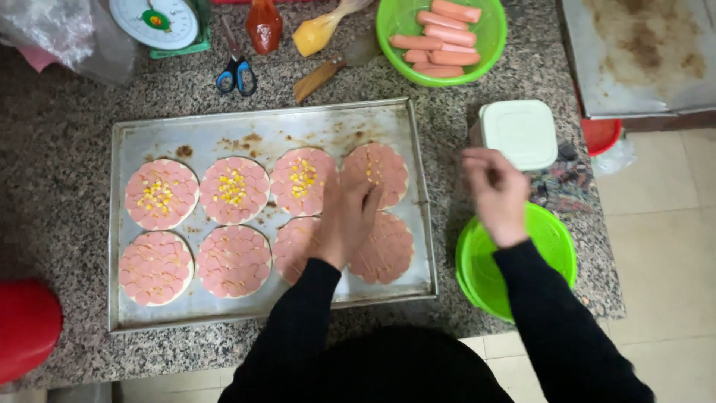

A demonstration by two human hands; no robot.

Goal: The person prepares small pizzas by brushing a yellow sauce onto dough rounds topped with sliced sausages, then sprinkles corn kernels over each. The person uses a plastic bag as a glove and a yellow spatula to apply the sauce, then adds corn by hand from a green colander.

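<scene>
A metal baking tray lies on the granite counter with several small round pizzas covered in pink sausage slices. The upper row pizzas carry yellow corn in the middle. My left hand hovers over the right-hand pizzas, fingers bunched, blurred; what it holds is unclear. My right hand is above a green bowl at the counter's right edge, fingers pinched together; I cannot make out anything in them.
A green bowl of whole sausages, a white lidded box, scissors, a kitchen scale, a sauce bottle, a spatula and a second stained tray surround the work area. A red stool is at left.
</scene>
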